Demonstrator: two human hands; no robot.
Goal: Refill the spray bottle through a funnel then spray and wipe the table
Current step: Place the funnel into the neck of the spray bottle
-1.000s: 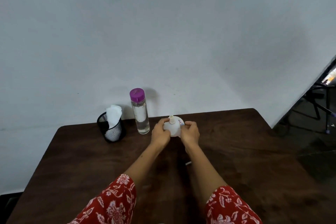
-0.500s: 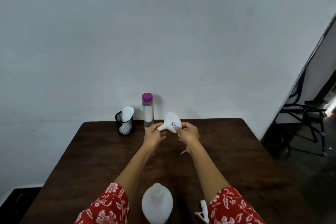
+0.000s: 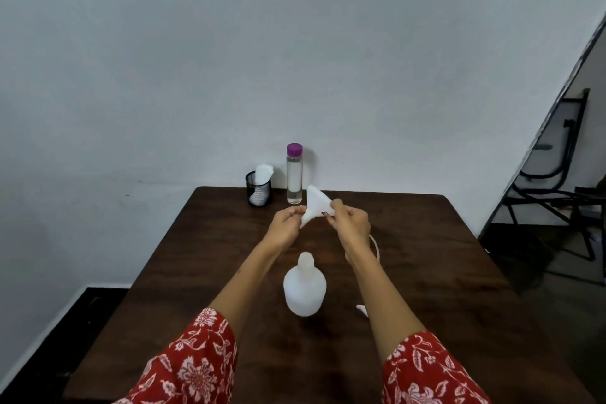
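Note:
A white plastic funnel (image 3: pixel 315 207) is held tilted in the air above the dark wooden table (image 3: pixel 426 272). My right hand (image 3: pixel 351 223) pinches its wide cone and my left hand (image 3: pixel 284 226) pinches its narrow spout. The open white spray bottle (image 3: pixel 305 287) stands uncapped on the table between my forearms, nearer to me than the funnel. Its spray head (image 3: pixel 362 309) with a thin tube (image 3: pixel 374 244) lies beside my right forearm, mostly hidden. A clear water bottle with a purple cap (image 3: pixel 294 174) stands at the table's far edge.
A black mesh cup (image 3: pixel 258 188) holding a white cloth (image 3: pixel 263 173) stands left of the water bottle, against the grey wall. A black metal chair (image 3: pixel 557 180) stands on the floor to the right of the table.
The view has pulled back and down, bringing the spray bottle fully into sight. My hands have lifted and tilted the funnel, its spout now pointing down to the left.

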